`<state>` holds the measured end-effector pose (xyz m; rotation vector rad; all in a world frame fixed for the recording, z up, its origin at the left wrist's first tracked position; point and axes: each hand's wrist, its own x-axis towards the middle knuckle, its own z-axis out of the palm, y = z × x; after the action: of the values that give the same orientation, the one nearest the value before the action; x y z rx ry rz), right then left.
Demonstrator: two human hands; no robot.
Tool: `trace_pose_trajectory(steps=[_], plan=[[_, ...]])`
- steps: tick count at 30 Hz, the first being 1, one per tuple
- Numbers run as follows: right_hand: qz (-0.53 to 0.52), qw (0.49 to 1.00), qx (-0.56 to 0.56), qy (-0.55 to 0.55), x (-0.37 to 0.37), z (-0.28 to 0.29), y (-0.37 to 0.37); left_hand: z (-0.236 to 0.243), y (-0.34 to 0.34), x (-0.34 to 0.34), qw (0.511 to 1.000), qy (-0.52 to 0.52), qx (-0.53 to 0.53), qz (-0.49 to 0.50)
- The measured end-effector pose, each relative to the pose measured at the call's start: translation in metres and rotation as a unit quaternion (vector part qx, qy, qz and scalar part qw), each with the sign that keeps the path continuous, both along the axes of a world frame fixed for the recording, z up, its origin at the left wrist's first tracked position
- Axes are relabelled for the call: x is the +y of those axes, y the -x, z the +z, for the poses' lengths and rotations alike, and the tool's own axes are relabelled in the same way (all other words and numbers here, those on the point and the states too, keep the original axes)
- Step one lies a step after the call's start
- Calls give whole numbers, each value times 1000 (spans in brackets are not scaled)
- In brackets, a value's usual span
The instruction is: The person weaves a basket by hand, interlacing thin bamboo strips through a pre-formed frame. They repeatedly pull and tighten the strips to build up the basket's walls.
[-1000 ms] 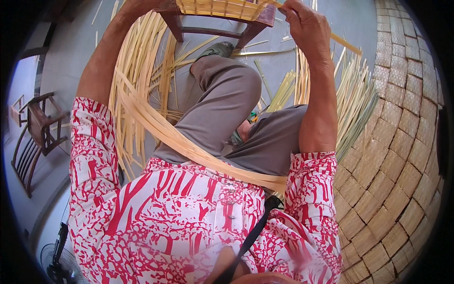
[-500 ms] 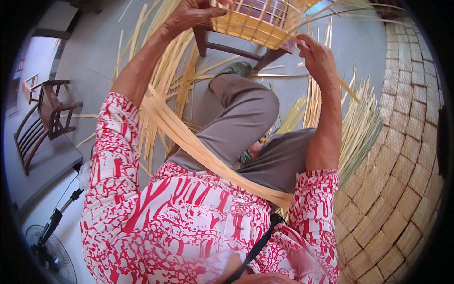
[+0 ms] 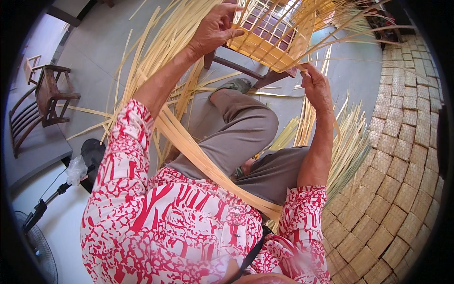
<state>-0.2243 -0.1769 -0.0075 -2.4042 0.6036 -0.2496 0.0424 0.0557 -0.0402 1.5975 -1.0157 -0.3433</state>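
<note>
A partly woven bamboo basket (image 3: 266, 51) rests on a dark wooden stool (image 3: 236, 66) in front of me, its long loose strips fanning out to the far right. My left hand (image 3: 216, 31) grips the basket's left corner, thumb against the near wall. At the near right corner, my right hand (image 3: 316, 88) pinches a thin bamboo strip (image 3: 303, 68) between thumb and fingers. Across my lap lies a bundle of flat, pale bamboo strips (image 3: 203, 157).
Piles of loose strips (image 3: 142, 61) cover the floor at left, with another bundle (image 3: 350, 142) at right. Stacked woven squares (image 3: 378, 199) line the right side. A wooden chair (image 3: 45, 102) and a fan (image 3: 35, 241) stand at left.
The basket and both hands now appear lower in the picture as the view has tilted up. My left hand still holds the basket's corner; my right hand still pinches at the right corner.
</note>
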Motion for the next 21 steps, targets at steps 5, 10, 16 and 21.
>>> trace_pose_trajectory(steps=[5, 10, 16, 21], plan=[[4, 1000, 3, -19, -1, -10, -4, -14, 28, 2, 983, 79, -6, 166], [10, 1000, -20, -22, 11, -7, -6, -11, 21, -2, 976, 43, -43, 207], [31, 998, -40, 29, 27, -5, -26, 7, 24, 5, 940, 83, -202, 263], [27, 998, -55, -2, 32, -7, -23, 38, 82, -27, 949, 50, -310, -28]])
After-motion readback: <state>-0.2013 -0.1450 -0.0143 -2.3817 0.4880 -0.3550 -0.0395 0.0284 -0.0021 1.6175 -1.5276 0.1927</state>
